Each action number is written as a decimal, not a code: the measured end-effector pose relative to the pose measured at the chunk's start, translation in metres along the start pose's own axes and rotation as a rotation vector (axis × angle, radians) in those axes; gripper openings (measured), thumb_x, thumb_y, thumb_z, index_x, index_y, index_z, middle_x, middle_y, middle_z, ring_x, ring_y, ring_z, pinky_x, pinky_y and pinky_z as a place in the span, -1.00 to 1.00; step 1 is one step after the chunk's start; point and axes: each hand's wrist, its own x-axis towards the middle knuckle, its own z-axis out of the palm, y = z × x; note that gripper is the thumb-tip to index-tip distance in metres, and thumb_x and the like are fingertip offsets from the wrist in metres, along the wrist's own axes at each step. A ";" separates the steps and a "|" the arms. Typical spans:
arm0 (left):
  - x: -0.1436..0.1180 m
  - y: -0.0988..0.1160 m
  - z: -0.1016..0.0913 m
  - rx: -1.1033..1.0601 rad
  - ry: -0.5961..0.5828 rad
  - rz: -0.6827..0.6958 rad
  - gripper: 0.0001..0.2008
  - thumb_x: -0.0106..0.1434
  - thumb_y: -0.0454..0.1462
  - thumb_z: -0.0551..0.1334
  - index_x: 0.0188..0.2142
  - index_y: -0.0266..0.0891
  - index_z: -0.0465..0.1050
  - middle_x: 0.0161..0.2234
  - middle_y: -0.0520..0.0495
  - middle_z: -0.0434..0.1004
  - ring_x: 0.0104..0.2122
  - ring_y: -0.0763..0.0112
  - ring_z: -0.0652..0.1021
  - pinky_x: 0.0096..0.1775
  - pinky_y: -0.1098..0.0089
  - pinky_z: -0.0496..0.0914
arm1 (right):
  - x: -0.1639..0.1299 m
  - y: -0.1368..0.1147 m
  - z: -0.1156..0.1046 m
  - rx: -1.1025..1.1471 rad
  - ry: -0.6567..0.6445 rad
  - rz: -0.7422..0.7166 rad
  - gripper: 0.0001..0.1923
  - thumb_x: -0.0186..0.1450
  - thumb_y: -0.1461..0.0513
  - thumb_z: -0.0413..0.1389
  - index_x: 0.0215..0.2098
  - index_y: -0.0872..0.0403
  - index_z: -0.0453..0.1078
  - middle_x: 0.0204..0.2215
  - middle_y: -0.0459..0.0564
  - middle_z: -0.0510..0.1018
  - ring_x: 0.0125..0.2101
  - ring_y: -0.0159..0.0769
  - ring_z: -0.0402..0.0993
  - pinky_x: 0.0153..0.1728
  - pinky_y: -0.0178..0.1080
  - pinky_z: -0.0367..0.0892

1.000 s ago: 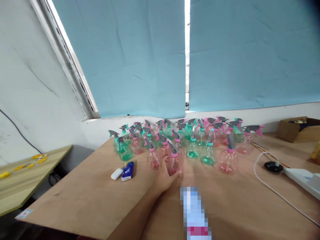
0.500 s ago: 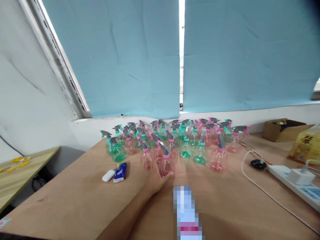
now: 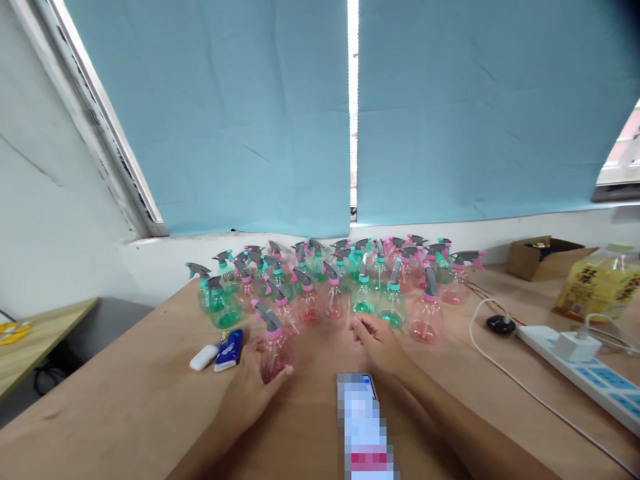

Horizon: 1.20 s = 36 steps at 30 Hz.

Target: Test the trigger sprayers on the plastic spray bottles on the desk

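Note:
My left hand (image 3: 253,383) is wrapped round the clear pink body of a spray bottle (image 3: 274,353), which has a grey and pink trigger head and leans slightly left. That bottle stands in front of the main group. My right hand (image 3: 379,343) is over the table just before two green spray bottles (image 3: 393,307); its fingers are half curled and slightly apart, and nothing shows in them. Between the hands, further back, are pink spray bottles (image 3: 310,307). Right of my right hand stands another pink spray bottle (image 3: 427,320).
Several more spray bottles crowd the back by the wall. A phone (image 3: 363,413), mostly blurred out, lies at the front. On the left are a white case (image 3: 203,357) and a blue packet (image 3: 229,350). A power strip (image 3: 585,380), cable, yellow jug (image 3: 595,283) and cardboard box (image 3: 545,259) occupy the right.
My left hand has drawn the pink spray bottle leftward and toward me, away from the others. My right hand has come into view from the lower right. The view has shifted slightly right.

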 end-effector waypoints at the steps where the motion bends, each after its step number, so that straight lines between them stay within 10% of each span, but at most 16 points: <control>1: 0.000 -0.006 -0.004 0.020 -0.001 -0.021 -0.23 0.15 0.06 0.28 0.22 -0.20 0.05 0.09 -0.27 0.40 0.03 -0.10 0.52 0.02 -0.03 0.40 | -0.003 0.005 0.003 -0.016 -0.043 0.000 -0.63 0.43 0.07 -0.07 -0.43 0.08 0.35 -0.56 -0.14 0.37 -0.49 -0.37 0.31 -0.43 -0.32 0.15; 15: 0.028 -0.032 -0.017 0.154 0.206 -0.043 -0.22 0.23 0.13 0.15 0.29 -0.23 0.01 0.11 -0.31 0.18 0.08 -0.14 0.43 0.07 -0.13 0.33 | -0.013 0.041 0.016 -0.144 -0.184 0.081 -0.76 0.38 0.15 -0.03 -0.34 0.07 0.39 -0.45 -0.08 0.46 -0.39 -0.28 0.37 -0.34 -0.27 0.22; 20: 0.016 -0.037 -0.011 0.193 0.439 0.218 -0.42 0.22 0.09 0.17 0.06 -0.27 0.23 -0.05 -0.28 0.30 0.02 -0.11 0.41 0.02 -0.09 0.35 | -0.009 0.045 0.013 -0.087 -0.248 0.149 -0.78 0.33 0.17 0.00 -0.39 0.07 0.41 -0.44 -0.09 0.51 -0.37 -0.27 0.42 -0.30 -0.26 0.26; 28: 0.008 0.043 0.005 0.096 -0.420 0.530 -0.79 0.40 -0.20 0.06 -0.26 -0.15 0.45 -0.41 0.05 0.52 -0.46 0.42 0.46 -0.37 0.45 0.27 | -0.008 0.044 0.010 -0.054 -0.346 0.153 -0.82 0.31 0.22 0.01 -0.36 0.06 0.44 -0.38 -0.08 0.58 -0.31 -0.27 0.48 -0.25 -0.26 0.31; 36: 0.049 0.063 0.081 0.094 -0.415 0.550 -0.80 0.33 -0.23 0.10 -0.33 -0.18 0.48 -0.40 0.02 0.57 -0.40 0.38 0.50 -0.33 0.45 0.28 | -0.015 0.045 0.013 -0.207 -0.400 0.036 -0.84 0.29 0.24 0.06 -0.43 0.05 0.42 -0.46 -0.12 0.51 -0.36 -0.31 0.41 -0.29 -0.29 0.24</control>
